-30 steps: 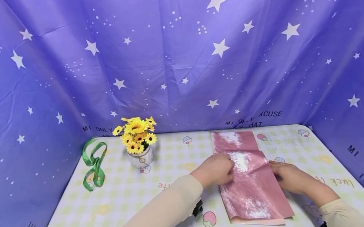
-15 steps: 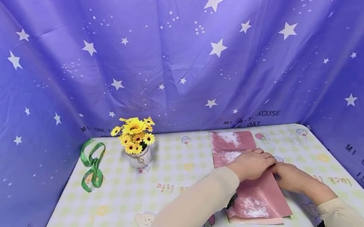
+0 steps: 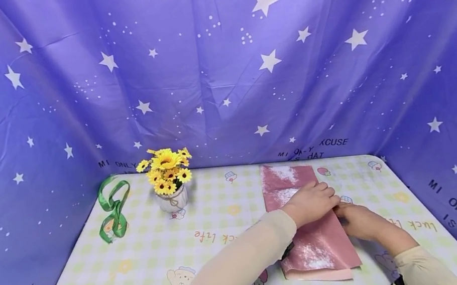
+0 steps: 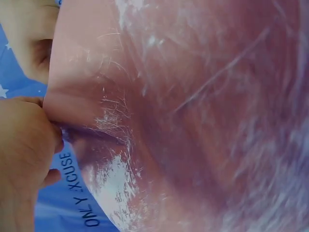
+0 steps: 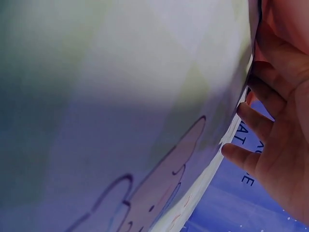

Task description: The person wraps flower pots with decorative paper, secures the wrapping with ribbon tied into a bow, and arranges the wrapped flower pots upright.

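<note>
A glossy pink sheet (image 3: pixel 315 244), which looks like wrapping paper, lies folded lengthwise on the right half of the table, with a paler layer showing at its near end. My left hand (image 3: pixel 312 202) reaches across it and grips its right edge, fingers curled there; in the left wrist view the left hand (image 4: pixel 24 150) is at that creased edge. Close beside it, my right hand (image 3: pixel 360 222) holds the same edge from the right between thumb and forefinger. The right hand's other fingers (image 5: pixel 256 121) are spread loosely over the table. Both fingertip contacts are partly hidden.
A white pot of yellow artificial sunflowers (image 3: pixel 173 200) stands at the back left. Left of it lies a looped green ribbon (image 3: pixel 116 215). The checked tablecloth (image 3: pixel 148 258) covers the table; a purple star-printed curtain (image 3: pixel 180 79) encloses its back and sides.
My left hand has moved right from the middle of the pink sheet to its right edge, meeting the right hand. The right hand has stayed at that edge. The view has shifted slightly.
</note>
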`<state>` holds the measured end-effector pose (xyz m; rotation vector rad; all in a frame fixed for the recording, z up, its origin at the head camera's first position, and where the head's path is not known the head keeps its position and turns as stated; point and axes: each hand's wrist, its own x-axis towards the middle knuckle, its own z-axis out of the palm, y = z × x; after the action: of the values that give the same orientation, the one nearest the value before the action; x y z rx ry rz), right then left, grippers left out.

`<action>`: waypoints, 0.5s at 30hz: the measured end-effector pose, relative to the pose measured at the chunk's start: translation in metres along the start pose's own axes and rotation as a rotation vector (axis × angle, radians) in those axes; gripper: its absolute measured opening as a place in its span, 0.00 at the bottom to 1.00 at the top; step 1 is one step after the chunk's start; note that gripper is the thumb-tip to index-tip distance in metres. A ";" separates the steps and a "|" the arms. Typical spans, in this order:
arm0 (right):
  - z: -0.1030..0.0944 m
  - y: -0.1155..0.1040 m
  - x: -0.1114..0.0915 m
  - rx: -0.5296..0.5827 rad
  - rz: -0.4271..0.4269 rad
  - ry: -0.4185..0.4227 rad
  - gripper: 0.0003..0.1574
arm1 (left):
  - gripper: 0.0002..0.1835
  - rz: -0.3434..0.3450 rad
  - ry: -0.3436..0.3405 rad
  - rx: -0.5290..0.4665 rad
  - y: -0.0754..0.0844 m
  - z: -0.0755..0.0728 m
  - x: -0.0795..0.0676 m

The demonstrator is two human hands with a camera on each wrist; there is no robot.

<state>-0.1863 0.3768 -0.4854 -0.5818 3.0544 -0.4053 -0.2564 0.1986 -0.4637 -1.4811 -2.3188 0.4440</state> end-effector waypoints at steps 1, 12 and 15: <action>0.000 0.000 -0.001 -0.003 -0.006 0.008 0.23 | 0.13 0.008 0.016 0.025 -0.002 -0.002 0.000; 0.000 0.002 0.002 0.011 -0.025 0.022 0.28 | 0.17 0.119 0.019 0.088 -0.037 -0.045 -0.018; -0.002 0.001 0.002 0.003 -0.032 0.013 0.27 | 0.22 0.133 -0.019 0.044 -0.054 -0.059 -0.032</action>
<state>-0.1885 0.3776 -0.4840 -0.6306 3.0597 -0.4154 -0.2602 0.1523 -0.3915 -1.6231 -2.2179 0.5427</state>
